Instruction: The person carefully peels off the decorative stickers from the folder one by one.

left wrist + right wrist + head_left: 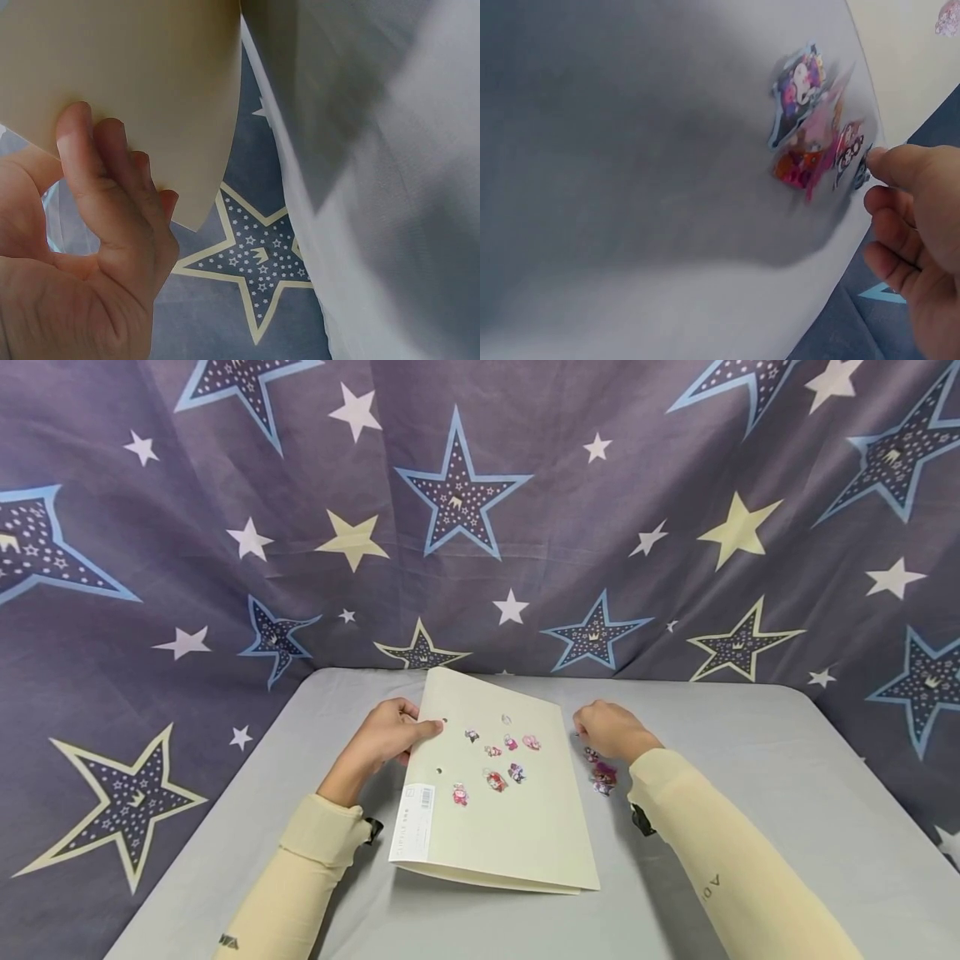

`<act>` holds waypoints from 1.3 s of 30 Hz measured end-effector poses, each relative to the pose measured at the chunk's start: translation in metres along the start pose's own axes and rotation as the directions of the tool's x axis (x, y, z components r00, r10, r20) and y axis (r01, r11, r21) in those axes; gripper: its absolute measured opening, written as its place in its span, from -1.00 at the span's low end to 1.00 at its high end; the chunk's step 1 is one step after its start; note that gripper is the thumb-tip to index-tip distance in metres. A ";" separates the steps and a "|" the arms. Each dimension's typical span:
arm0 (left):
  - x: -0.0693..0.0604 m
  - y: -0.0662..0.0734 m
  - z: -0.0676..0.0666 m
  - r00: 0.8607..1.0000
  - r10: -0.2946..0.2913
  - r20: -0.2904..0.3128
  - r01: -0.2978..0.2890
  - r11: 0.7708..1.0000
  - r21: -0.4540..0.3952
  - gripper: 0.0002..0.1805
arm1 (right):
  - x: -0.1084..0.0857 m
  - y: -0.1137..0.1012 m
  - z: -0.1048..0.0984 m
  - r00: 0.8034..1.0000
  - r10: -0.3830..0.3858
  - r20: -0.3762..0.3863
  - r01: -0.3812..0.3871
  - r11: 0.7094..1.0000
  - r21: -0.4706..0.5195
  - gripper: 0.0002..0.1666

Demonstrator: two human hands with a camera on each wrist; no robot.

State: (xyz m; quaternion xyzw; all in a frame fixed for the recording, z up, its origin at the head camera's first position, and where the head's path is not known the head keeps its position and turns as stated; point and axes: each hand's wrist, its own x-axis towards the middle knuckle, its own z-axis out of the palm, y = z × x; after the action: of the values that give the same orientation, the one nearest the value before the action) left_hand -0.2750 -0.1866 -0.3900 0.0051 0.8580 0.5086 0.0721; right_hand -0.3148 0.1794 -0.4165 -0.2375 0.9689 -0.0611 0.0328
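My left hand (381, 737) grips the left edge of a cream paper folder (517, 835), thumb on the front and fingers behind. The left wrist view shows those fingers against the back of the folder (150, 60). Several small cartoon stickers (496, 781) are scattered over its front. To the right of the folder, my right hand (611, 729) has its fingers curled and pinches a small dark sticker (863, 171) at the fingertips. Close by on the table lie loose stickers (799, 97), pink, purple and orange, partly overlapping.
A grey cloth covers the table (750, 760). Behind it hangs a purple-grey curtain (525, 560) patterned with stars. A white label (412, 827) with a barcode is at the folder's lower left corner. The folder's lower edge is raised and casts a shadow.
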 end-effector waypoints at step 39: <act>0.002 0.000 0.000 1.000 -0.007 0.003 0.007 1.000 -0.005 -0.51 | -0.001 -0.037 0.013 0.944 -0.266 -0.195 0.282 0.958 0.055 -0.86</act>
State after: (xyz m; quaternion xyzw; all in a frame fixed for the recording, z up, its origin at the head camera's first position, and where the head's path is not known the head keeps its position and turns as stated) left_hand -0.2766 -0.1860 -0.3903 0.0027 0.8566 0.5105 0.0753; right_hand -0.2964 0.1461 -0.4242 -0.3617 0.9219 -0.1265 -0.0566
